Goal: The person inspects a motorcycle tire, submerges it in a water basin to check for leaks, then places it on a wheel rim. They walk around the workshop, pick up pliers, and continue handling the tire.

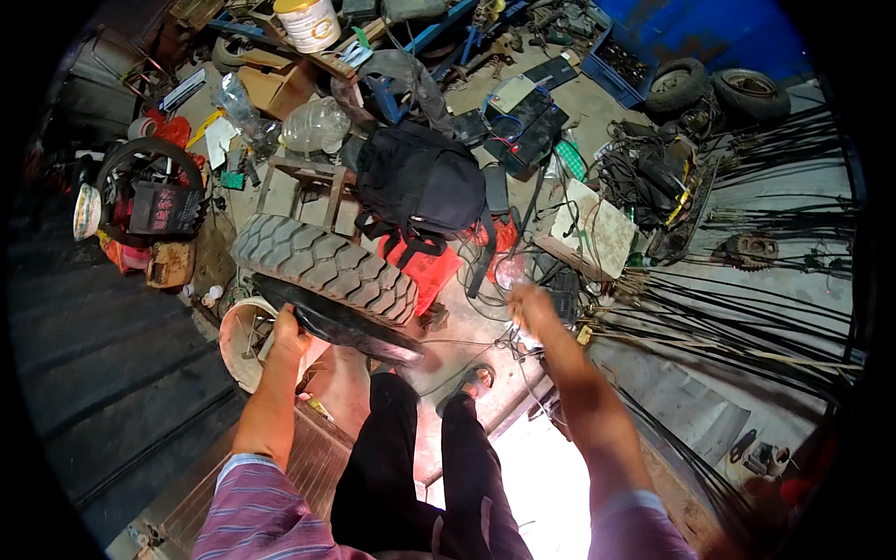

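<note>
A large tyre [327, 266] with chunky, dusty tread stands tilted in front of my legs. Along its near side runs a smooth black rubber edge [336, 322]; I cannot tell whether it is the sidewall or a separate piece. My left hand [291, 329] is closed on that edge at its left end. Off to the right, apart from the tyre, my right hand [532, 310] is raised with fingers curled and somewhat blurred. Something whitish shows under it, too unclear to name.
A white bucket [245, 350] stands left of the tyre. Beyond are a black backpack [425, 177], a red bag [434, 275] and a clear plastic jug [315, 126]. Black cables [737, 317] stretch along the right. A blue crate [611, 70] and small tyres [677, 84] lie far right.
</note>
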Demonstrator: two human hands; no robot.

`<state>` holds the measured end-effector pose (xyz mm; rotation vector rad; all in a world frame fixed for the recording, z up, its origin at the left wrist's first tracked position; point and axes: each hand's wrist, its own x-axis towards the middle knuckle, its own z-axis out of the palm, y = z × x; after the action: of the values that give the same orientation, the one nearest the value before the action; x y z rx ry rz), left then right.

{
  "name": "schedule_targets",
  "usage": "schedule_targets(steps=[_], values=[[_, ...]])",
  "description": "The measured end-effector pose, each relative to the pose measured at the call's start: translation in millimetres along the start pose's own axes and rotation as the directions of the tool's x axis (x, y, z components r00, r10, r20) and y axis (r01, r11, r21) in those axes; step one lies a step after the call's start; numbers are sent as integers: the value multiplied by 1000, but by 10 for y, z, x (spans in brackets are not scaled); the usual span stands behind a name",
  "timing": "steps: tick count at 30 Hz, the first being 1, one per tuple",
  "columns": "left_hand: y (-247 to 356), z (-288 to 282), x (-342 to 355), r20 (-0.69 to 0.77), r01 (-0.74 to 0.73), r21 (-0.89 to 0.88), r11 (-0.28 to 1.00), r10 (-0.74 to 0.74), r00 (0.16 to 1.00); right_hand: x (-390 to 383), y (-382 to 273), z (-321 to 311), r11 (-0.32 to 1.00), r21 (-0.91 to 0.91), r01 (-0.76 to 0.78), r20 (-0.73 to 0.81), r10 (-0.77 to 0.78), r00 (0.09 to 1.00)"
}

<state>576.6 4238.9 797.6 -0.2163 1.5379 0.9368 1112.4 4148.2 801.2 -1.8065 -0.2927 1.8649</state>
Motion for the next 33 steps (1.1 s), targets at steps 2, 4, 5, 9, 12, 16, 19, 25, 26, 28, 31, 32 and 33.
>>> schedule_targets(steps=[2, 4, 5, 9, 12, 16, 19, 25, 26, 28, 31, 32, 33], values=[[-126, 102, -316, -8, 42, -67, 997, -43, 999, -329, 642, 250, 979, 193, 57, -39, -51, 998], [-114, -112, -563, 90, 76, -133, 988, -64, 994, -678, 1320, 202, 978, 199, -55, 85, 38, 996], [-80, -133, -742, 130, 85, -167, 982, -63, 990, -846, 1759, 97, 959, 278, -57, 136, 19, 991], [211, -326, -1455, 232, 48, -268, 962, 17, 973, -1849, 2380, 45, 945, 113, -306, -14, 309, 951], [635, 86, -2386, 193, -246, -235, 941, 293, 937, -2551, 2633, -114, 894, 138, -426, -145, 444, 884], [1344, 213, -3129, 319, -338, -203, 919, 388, 865, -3054, 2769, -334, 877, 72, -474, -199, 479, 855], [1842, 637, -3660, 391, -470, -201, 859, 511, 765, -3278, 2820, -475, 913, 14, -407, -283, 394, 875], [2678, 1148, -3341, 243, -582, 442, 683, 533, 810, -3696, 2393, -393, 968, 80, -236, -381, 248, 891], [2686, 1127, -3240, 199, -602, 539, 589, 606, 770, -3764, 2402, -364, 969, 136, -206, -374, 242, 895], [2604, 1066, -2962, 241, -646, 624, 440, 678, 695, -3943, 2470, -282, 964, 220, -146, -399, 226, 888], [1857, 1001, -2904, 461, -614, 647, 453, 409, 788, -4668, 2938, -10, 931, 358, -74, -518, 264, 814], [1561, 886, -2873, 480, -524, 699, 487, 223, 848, -4876, 3157, 61, 911, 406, -76, -516, 297, 804], [1297, 671, -2793, 593, -545, 684, 484, 65, 802, -5062, 3390, 149, 913, 403, -66, -554, 301, 776]])
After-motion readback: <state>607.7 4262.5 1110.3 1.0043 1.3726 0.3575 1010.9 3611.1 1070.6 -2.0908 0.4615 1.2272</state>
